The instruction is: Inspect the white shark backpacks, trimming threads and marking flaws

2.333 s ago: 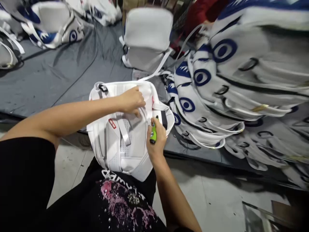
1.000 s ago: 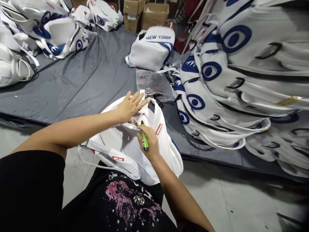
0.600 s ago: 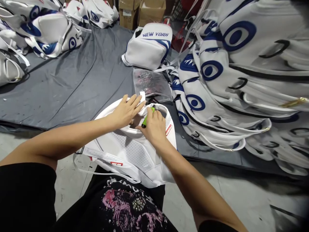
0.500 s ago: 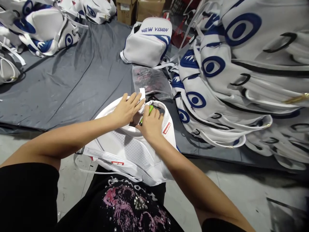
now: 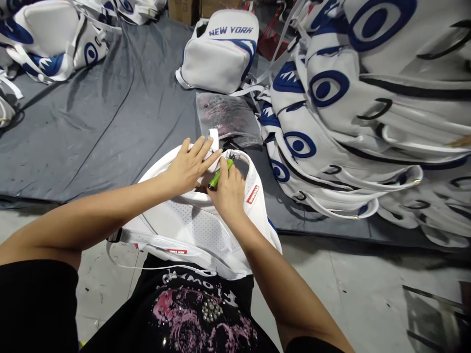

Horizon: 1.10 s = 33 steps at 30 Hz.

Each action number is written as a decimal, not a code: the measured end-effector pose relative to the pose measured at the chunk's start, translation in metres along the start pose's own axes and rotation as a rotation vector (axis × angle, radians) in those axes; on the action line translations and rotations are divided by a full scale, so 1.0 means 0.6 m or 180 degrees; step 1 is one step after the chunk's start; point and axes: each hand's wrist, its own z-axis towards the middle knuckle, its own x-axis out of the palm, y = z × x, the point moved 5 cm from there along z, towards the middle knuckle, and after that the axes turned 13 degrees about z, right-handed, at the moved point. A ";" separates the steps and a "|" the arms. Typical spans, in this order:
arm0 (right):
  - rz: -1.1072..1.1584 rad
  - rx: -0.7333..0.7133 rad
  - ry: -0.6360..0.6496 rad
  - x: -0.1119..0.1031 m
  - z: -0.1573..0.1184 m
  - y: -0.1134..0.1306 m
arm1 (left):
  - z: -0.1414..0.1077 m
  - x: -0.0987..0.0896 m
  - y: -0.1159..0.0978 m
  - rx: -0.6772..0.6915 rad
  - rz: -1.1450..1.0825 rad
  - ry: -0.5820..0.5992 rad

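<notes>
A white backpack [image 5: 198,220] with perforated back padding and small red labels lies at the table's near edge, against my body. My left hand [image 5: 189,164] rests on its top edge, fingers spread over the white fabric, beside an upright white strap end [image 5: 213,139]. In my right hand [image 5: 230,189] is a green pen-like tool [image 5: 220,175] with dark ends, gripped between thumb and fingers. Its upper tip is near the backpack's seam by the shoulder strap. Just past the hands lies a clear plastic bag [image 5: 228,117] with dark and reddish contents.
Another white backpack [image 5: 221,54] lettered NEW YORK stands at the back on the grey-covered table [image 5: 106,127]. A tall stack of white backpacks with blue eye patches [image 5: 329,88] rises on the right. More backpacks [image 5: 51,37] lie far left, and cardboard boxes [image 5: 184,11] are behind.
The green tool has tilted, and more of its length shows in my right hand. My left hand stays spread on the backpack. The whole view has shifted slightly.
</notes>
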 end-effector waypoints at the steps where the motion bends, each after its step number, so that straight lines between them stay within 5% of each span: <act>1: 0.0080 0.0030 -0.0030 0.000 0.000 -0.001 | 0.000 -0.001 0.000 -0.0004 -0.0002 -0.0020; 8: 0.0407 0.0007 -0.0101 -0.012 -0.002 -0.002 | 0.000 -0.009 0.004 -0.0013 -0.0006 0.0064; 14: 0.1293 -0.0815 -0.0271 -0.084 -0.089 0.017 | -0.002 -0.012 0.004 0.0004 0.0042 -0.0058; 18: 0.1809 -0.0420 -0.0402 -0.098 -0.093 0.002 | 0.000 -0.011 0.003 -0.0017 -0.0044 -0.0014; 20: 0.2033 -0.0231 -0.0217 -0.089 -0.069 -0.003 | 0.000 -0.012 0.004 -0.0040 -0.0087 -0.0024; 27: 0.2110 -0.0424 0.1527 -0.060 -0.009 -0.003 | 0.001 -0.020 0.006 -0.0131 -0.0248 0.0062; 30: 0.1972 -0.0472 0.1613 -0.061 -0.014 -0.006 | 0.003 -0.022 0.006 -0.0186 -0.0352 0.0070; 33: 0.1357 -0.0743 0.1179 -0.066 -0.031 0.000 | 0.006 -0.021 0.006 -0.0161 -0.0395 0.0100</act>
